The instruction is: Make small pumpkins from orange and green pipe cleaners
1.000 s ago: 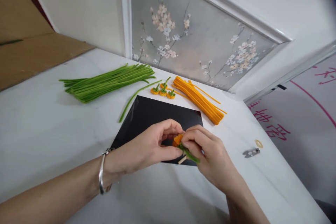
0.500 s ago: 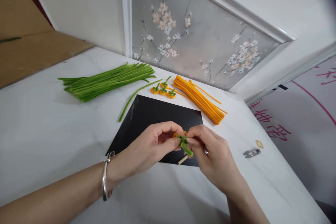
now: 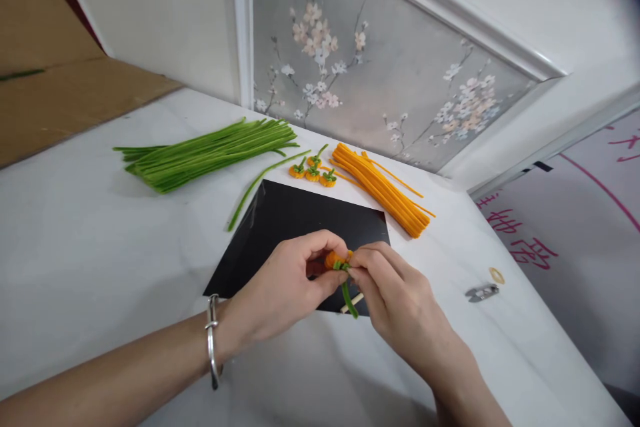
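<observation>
Over the black mat point(image 3: 295, 213), a small orange piece with green parts point(image 3: 334, 259) is pinched between both hands. My left hand point(image 3: 295, 275) holds it from the left, thumb and fingers closed around it. My right hand point(image 3: 400, 290) pinches its green part at the right side. A green stem end point(image 3: 349, 301) hangs below the fingertips. Beneath it, a short pale stick point(image 3: 352, 303) lies partly covered on the mat. Several finished-looking orange pieces with green tops point(image 3: 313, 173) sit behind the mat.
A bundle of green stems point(image 3: 210, 153) lies at back left, with one loose green stem point(image 3: 255, 183) beside the mat. Orange stems point(image 3: 383, 190) are piled at back right. Small metal snips point(image 3: 483, 293) and a yellowish ring point(image 3: 497, 275) lie at right.
The green stem end now points more straight down, and more of the orange part shows. My right fingers have shifted slightly left and cover more of the green part.
</observation>
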The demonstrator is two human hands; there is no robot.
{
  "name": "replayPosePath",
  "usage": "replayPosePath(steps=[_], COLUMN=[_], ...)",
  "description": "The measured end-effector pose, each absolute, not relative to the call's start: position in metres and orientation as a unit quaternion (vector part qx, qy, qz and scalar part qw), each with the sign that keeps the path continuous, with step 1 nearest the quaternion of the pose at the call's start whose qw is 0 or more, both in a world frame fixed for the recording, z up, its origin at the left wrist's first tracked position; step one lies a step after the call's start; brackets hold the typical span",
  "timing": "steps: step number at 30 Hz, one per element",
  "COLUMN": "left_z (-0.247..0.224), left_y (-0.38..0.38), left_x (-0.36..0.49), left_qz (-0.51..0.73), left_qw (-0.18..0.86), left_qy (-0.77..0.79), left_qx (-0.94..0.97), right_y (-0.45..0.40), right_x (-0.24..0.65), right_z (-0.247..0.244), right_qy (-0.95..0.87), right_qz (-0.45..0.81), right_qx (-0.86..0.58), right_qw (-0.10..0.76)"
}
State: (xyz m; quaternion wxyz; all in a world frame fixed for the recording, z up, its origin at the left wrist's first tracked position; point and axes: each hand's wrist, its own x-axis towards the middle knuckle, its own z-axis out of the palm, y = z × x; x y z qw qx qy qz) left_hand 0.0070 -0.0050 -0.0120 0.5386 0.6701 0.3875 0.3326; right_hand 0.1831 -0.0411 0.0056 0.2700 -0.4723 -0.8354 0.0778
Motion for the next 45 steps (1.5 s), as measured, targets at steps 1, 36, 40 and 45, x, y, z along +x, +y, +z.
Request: replayPosePath(steps=[1,36,40,45], left_z=[-0.012,-0.015,-0.014,-0.013], left_y=[-0.005,-0.003,-0.005,-0.006], left_x=[0.007,0.011,0.012,0.011], left_qz=[0.335,0.385,0.386,0.391], left_qw=[0.536,0.53,0.554,0.62], left_qy=[0.389,0.4,0.399,0.355], left_qx=[0.67,0.641,0.62,0.58], right_y=[-0.041,-0.037,-0.04,-0.04], right_x=[0.182,0.175,0.17,0.173], right_z=[0.005,0.0,-0.001,0.004], right_qy=[-0.837,-0.811,-0.814,-0.798], right_qz=[0.065,0.043,-0.03,0.038], right_qx=[-0.475,-0.515,-0.515,-0.518], right_qw=[0.264,0.274,0.265,0.305])
